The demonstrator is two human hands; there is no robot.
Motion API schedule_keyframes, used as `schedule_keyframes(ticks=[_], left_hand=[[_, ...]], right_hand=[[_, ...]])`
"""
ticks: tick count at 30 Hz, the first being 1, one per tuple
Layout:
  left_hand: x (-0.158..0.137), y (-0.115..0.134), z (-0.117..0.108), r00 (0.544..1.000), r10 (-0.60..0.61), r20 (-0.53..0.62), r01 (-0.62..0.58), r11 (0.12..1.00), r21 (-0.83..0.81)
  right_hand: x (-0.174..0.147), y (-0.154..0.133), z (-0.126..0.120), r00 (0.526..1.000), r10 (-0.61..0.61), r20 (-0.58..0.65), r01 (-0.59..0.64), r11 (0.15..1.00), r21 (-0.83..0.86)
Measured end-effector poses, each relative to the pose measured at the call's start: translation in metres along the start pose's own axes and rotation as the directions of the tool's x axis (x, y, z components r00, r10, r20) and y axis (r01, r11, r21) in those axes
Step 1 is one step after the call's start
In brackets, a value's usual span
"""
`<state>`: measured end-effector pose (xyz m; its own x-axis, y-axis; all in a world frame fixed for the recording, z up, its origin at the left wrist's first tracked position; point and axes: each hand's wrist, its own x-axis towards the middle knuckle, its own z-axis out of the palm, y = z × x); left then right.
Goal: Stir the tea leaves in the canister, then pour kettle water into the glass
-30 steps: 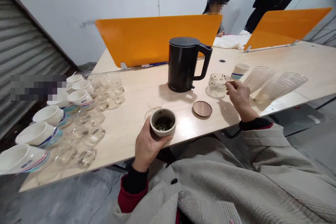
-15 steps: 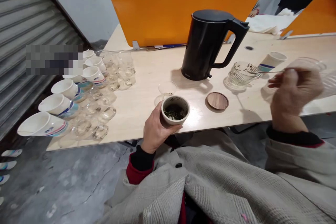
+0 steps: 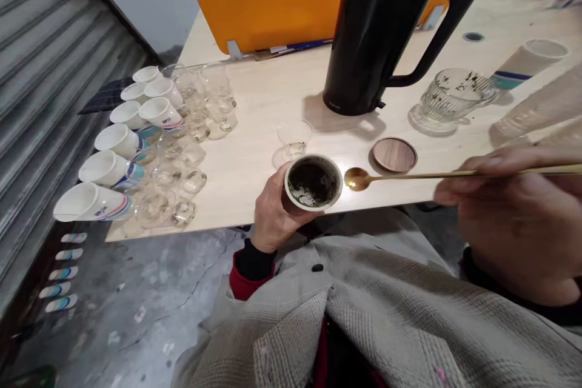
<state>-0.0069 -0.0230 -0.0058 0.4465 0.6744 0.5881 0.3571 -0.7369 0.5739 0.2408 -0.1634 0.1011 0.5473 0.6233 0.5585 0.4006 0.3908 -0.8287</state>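
My left hand [image 3: 274,209] is wrapped round a pale cup [image 3: 313,207] holding dark tea leaves in liquid, near the table's front edge. Between the fingers of my right hand [image 3: 518,212] is the handle of a long gold spoon [image 3: 357,179]; its bowl is just right of the cup's rim, apart from it. A round wooden coaster [image 3: 394,154] lies behind the spoon. Just behind the held cup stands a small clear plastic cup [image 3: 294,133]. Farther right is a ribbed glass cup [image 3: 448,100] with leaf bits clinging inside.
A black electric kettle [image 3: 368,42] stands at the back before an orange divider [image 3: 259,0]. Several paper cups [image 3: 102,170] and clear plastic cups [image 3: 193,182] line the table's left side. A paper cup [image 3: 522,63] and stacked clear cups [image 3: 539,100] are at right.
My right hand has brought the spoon from the ribbed glass cup leftward and nearer, to beside the held cup. The camera view has shifted closer and lower; my left hand still holds the cup.
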Motion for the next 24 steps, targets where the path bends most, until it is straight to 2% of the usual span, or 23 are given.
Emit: schedule_keyframes(ticks=[3, 5, 7, 9, 12, 16, 19, 22, 24], left_hand=[[0.000, -0.001, 0.001, 1.000, 0.026, -0.015, -0.027, 1.000, -0.010], [-0.002, -0.002, 0.001, 0.999, 0.039, -0.014, -0.039, 0.999, -0.007], [-0.003, -0.004, 0.001, 0.999, 0.046, -0.008, -0.046, 0.999, -0.006], [-0.004, -0.004, 0.000, 0.999, 0.048, -0.001, -0.048, 0.999, -0.011], [-0.003, -0.002, -0.001, 0.999, 0.047, 0.006, -0.047, 0.999, -0.019], [-0.002, -0.001, -0.002, 0.998, 0.067, -0.011, -0.067, 0.998, -0.005], [-0.003, -0.003, -0.001, 0.997, 0.082, -0.015, -0.082, 0.997, 0.001], [-0.005, -0.004, -0.001, 0.997, 0.075, -0.015, -0.075, 0.997, 0.000], [-0.005, -0.004, -0.001, 0.998, 0.059, -0.010, -0.059, 0.998, -0.005]], right_hand=[[-0.006, -0.002, 0.015, 0.975, -0.055, 0.216, 0.048, 0.998, 0.042], [-0.005, 0.000, 0.020, 0.902, -0.103, 0.419, 0.115, 0.993, -0.005], [-0.001, 0.002, 0.025, 0.813, -0.132, 0.566, 0.203, 0.977, -0.063], [0.002, 0.005, 0.033, 0.742, -0.178, 0.647, 0.288, 0.955, -0.068], [0.002, 0.010, 0.045, 0.681, -0.249, 0.689, 0.366, 0.930, -0.025], [-0.002, 0.016, 0.052, 0.637, -0.277, 0.720, 0.413, 0.911, -0.015], [-0.003, 0.018, 0.053, 0.622, -0.264, 0.737, 0.398, 0.917, -0.008], [-0.002, 0.018, 0.052, 0.630, -0.236, 0.740, 0.349, 0.937, 0.002], [-0.001, 0.018, 0.052, 0.656, -0.206, 0.726, 0.298, 0.954, 0.001]])
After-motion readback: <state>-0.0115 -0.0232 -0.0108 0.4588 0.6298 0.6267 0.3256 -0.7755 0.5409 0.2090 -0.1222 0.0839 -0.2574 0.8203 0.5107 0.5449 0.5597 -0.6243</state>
